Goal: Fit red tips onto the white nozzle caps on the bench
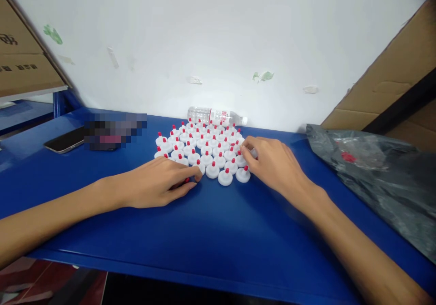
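Behind everything we see the pale wall [218, 37], and below it the blue bench [218, 246], whose flat top lets small things stand without rolling. Cardboard [388, 82] leans at the right, probably propped there to stay out of the working space. Nearer on that side, a grey plastic bag [381, 196] slumps over the bench, with a small clear bag [368, 153] lying on it.

Our two hands are well apart, one at each side of a cluster of white pieces. The left hand [166, 182] lies low at the near left edge, thumb and fingers curled, a red tip showing between them; we cannot tell whether they grip that piece or only touch it. The right hand [260, 157] reaches in at the right edge, thumb and forefinger drawn close around something pale, too hidden for us to say if it is pinched.

The clear bottle [204, 115] lies on its side along the wall, where it seems least in the way. A dark phone [66, 140] rests flat at the left, apart from the cluster.

The white pieces [212, 170] sit mid-bench between our hands, within easy reach. Their broad round bases keep them upright, so the little red tips [225, 170] point up, handy for fingertips.
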Demonstrator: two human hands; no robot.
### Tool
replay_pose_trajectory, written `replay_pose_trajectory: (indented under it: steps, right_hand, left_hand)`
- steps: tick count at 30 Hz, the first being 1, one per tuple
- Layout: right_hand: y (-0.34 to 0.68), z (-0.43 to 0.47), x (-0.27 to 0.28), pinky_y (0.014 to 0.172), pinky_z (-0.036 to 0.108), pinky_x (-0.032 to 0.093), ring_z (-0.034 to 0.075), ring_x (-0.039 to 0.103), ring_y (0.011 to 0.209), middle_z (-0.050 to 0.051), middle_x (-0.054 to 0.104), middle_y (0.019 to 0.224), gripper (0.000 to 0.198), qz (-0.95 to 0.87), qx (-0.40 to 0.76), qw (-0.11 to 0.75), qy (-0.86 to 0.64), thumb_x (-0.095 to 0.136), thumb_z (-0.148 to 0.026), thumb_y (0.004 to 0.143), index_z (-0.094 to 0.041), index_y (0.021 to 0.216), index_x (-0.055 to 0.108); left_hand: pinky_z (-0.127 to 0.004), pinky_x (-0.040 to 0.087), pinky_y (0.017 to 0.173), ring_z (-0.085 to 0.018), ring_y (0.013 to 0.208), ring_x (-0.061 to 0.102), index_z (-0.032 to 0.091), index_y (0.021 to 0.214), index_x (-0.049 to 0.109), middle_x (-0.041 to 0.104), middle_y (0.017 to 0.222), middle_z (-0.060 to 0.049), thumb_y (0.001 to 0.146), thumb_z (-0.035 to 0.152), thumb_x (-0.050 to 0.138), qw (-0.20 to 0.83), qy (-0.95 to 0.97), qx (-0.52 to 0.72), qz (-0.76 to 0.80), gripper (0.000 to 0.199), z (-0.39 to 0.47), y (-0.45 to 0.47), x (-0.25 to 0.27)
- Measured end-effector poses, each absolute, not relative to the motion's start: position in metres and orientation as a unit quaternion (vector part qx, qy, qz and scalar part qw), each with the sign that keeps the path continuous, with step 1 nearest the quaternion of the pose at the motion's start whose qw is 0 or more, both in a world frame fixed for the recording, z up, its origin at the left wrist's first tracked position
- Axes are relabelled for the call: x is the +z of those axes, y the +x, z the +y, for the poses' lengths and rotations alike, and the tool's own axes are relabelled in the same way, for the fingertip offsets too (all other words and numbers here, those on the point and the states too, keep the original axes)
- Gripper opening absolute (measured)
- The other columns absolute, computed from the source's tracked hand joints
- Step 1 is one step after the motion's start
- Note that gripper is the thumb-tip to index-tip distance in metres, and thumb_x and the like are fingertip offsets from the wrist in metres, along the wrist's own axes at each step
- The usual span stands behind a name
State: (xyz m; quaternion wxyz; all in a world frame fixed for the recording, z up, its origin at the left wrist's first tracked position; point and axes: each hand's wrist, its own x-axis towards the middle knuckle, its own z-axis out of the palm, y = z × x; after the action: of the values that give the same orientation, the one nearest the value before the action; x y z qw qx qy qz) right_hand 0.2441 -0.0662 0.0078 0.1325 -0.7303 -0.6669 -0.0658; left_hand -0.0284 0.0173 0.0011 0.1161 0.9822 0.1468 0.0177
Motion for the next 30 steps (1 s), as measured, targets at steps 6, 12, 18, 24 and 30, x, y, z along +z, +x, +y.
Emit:
replay_pose_trajectory:
  steps: [6, 12, 18, 24, 30]
  right_hand:
    - [0.2457, -0.0657, 0.0082, 0.061, 0.031, 0.030, 0.021, 0.064, 0.079, 0.004, 0.074, 0.093, 0.026, -0.662, -0.066, 0.142, -0.733, 0.043, -0.033, 0.103, -0.023, 0.097, 0.066]
    - [0.2469, -0.0652, 0.0066, 0.061, 0.032, 0.030, 0.021, 0.064, 0.079, 0.004, 0.074, 0.093, 0.025, -0.660, -0.068, 0.138, -0.735, 0.044, -0.032, 0.102, -0.022, 0.096, 0.066]
    - [0.2477, -0.0642, 0.0047, 0.060, 0.032, 0.028, 0.021, 0.065, 0.079, 0.005, 0.075, 0.094, 0.025, -0.660, -0.077, 0.132, -0.736, 0.044, -0.032, 0.102, -0.022, 0.096, 0.066]
    - [0.2480, -0.0643, 0.0030, 0.059, 0.031, 0.027, 0.020, 0.064, 0.076, 0.004, 0.075, 0.092, 0.025, -0.661, -0.081, 0.127, -0.735, 0.043, -0.031, 0.102, -0.023, 0.097, 0.066]
    - [0.2475, -0.0644, 0.0034, 0.058, 0.032, 0.026, 0.019, 0.061, 0.073, 0.003, 0.073, 0.089, 0.025, -0.661, -0.077, 0.124, -0.736, 0.043, -0.030, 0.102, -0.023, 0.094, 0.065]
  left_hand:
    - [-0.026, 0.034, 0.058, -0.013, 0.062, 0.060, 0.022, 0.107, 0.060, 0.068, 0.079, 0.001, 0.105, 0.026, 0.045, 0.111, 0.982, 0.011, 0.150, 0.016, 0.0166, -0.0281, 0.0017]
    - [-0.026, 0.034, 0.058, -0.013, 0.062, 0.059, 0.022, 0.107, 0.060, 0.066, 0.078, 0.001, 0.106, 0.027, 0.044, 0.106, 0.983, 0.008, 0.152, 0.017, 0.0169, -0.0284, 0.0018]
    - [-0.026, 0.033, 0.058, -0.013, 0.062, 0.059, 0.022, 0.106, 0.060, 0.066, 0.078, 0.001, 0.106, 0.028, 0.044, 0.109, 0.982, 0.006, 0.154, 0.018, 0.0168, -0.0287, 0.0019]
    - [-0.026, 0.033, 0.058, -0.012, 0.061, 0.058, 0.023, 0.106, 0.060, 0.065, 0.077, 0.002, 0.106, 0.029, 0.043, 0.109, 0.982, 0.005, 0.155, 0.018, 0.0167, -0.0284, 0.0011]
    - [-0.025, 0.033, 0.057, -0.012, 0.060, 0.058, 0.023, 0.106, 0.060, 0.066, 0.077, 0.002, 0.106, 0.029, 0.044, 0.111, 0.982, 0.009, 0.155, 0.017, 0.0177, -0.0281, 0.0007]
